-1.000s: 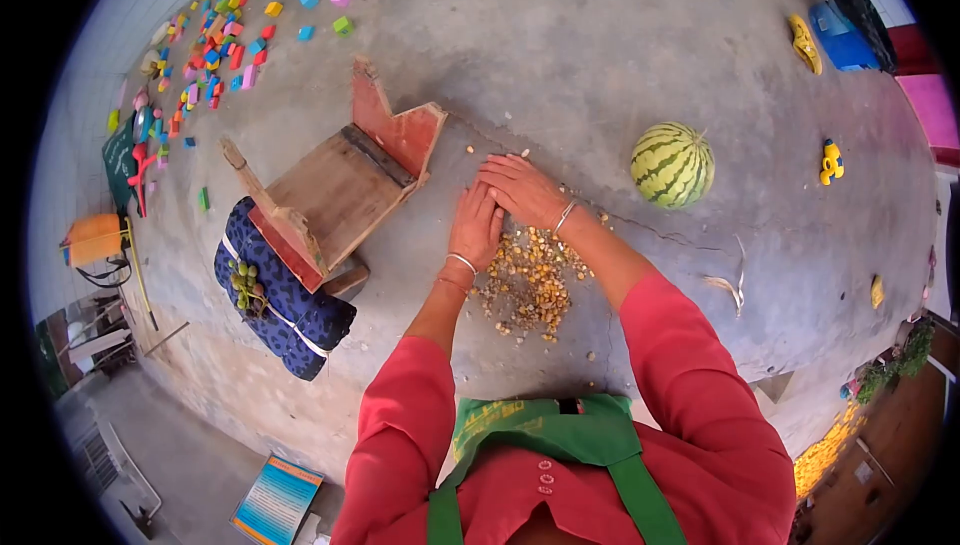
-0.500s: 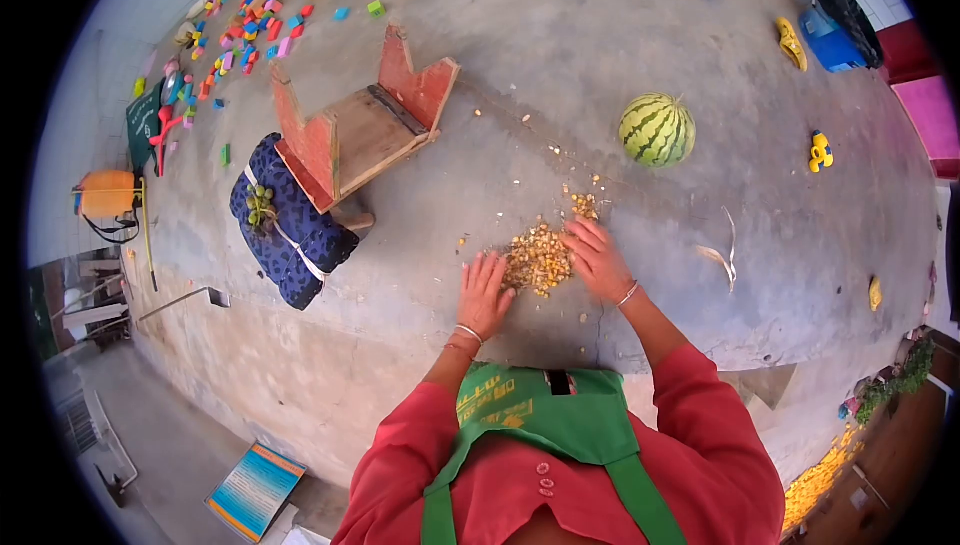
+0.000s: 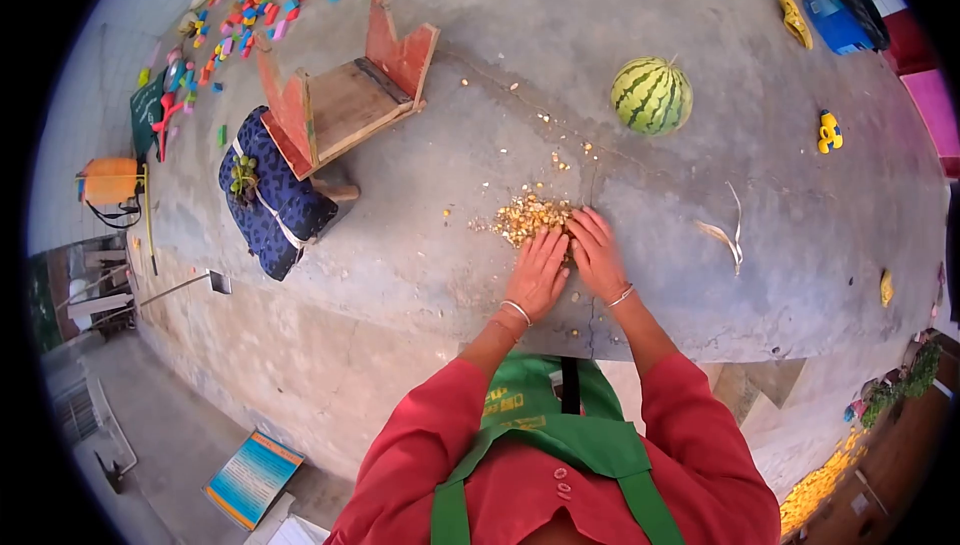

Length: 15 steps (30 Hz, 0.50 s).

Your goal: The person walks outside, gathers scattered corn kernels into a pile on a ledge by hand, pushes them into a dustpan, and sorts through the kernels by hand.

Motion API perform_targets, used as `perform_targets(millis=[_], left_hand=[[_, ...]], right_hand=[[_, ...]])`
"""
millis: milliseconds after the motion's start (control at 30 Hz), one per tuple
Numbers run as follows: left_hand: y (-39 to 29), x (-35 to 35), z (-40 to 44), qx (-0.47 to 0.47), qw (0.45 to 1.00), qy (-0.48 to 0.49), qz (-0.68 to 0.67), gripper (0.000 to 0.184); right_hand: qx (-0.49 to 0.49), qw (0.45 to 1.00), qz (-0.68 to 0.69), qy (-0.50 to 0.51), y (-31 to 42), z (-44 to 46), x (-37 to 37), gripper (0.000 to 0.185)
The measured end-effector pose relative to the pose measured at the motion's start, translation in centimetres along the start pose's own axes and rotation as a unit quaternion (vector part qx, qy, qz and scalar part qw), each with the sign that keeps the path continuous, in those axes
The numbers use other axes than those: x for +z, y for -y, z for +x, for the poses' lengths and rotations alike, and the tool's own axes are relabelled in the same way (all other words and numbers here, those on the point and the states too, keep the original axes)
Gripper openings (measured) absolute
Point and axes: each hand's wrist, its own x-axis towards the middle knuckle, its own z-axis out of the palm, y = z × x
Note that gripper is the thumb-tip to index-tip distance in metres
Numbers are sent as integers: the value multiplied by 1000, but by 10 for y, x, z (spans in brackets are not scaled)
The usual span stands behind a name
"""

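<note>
A small heap of yellow corn kernels point(image 3: 527, 217) lies on the concrete floor in front of me, with loose kernels scattered beyond it. My left hand point(image 3: 541, 270) rests flat at the heap's near edge, fingers stretched forward and touching the kernels. Right beside it, my right hand point(image 3: 597, 250) lies against the heap's right side, its fingers extended too. The two hands nearly touch, and some kernels under the fingertips are hidden. Neither hand grips anything that I can see.
A striped watermelon point(image 3: 652, 95) sits beyond the heap to the right. To the left, a red-and-wood stool point(image 3: 355, 110) lies tipped beside a blue patterned bundle point(image 3: 270, 195). A dried husk strip point(image 3: 727, 235) is at right. Colourful blocks point(image 3: 270, 5) lie scattered at far left.
My left hand has moved right from the heap's left side to beside my right hand. The right hand has shifted slightly toward me. The heap looks more gathered, and the view has shifted a little.
</note>
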Motion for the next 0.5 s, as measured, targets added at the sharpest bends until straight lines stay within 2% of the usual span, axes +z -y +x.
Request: perform_targets(millis=[67,100,133,200,267,367,400,433,467,500], left_hand=[[-3,-4,6,58,994,21,87,57],[-2,-9,11,0,994,-10,113,57],[0,-8,17,2,993,-9,114,57],[2,-3,25,-56,993,-46,93,56],[-8,9,30,-31,992,-24,121,55],[-34,33,37,53,993,22,100,51],[-43,38,39,51,993,22,101,51],[-51,43,40,92,991,56,79,50],[-58,43,41,134,985,90,56,50],[-62,42,42,141,985,80,55,49]], right_hand=[[21,999,-10,-27,-5,-5,-10,33],[27,999,-17,-37,-6,-4,-16,34],[35,998,-24,-48,-7,-4,-19,35],[15,999,-28,-33,-6,-3,-12,35],[-8,999,-30,-16,-7,-5,-10,35],[35,998,48,-38,-11,-19,-12,36],[81,994,48,-60,-20,-28,-19,36],[128,987,46,-83,-28,-36,-25,35],[126,987,46,-83,-31,-42,-33,35],[143,983,40,-106,-34,-49,-41,34]])
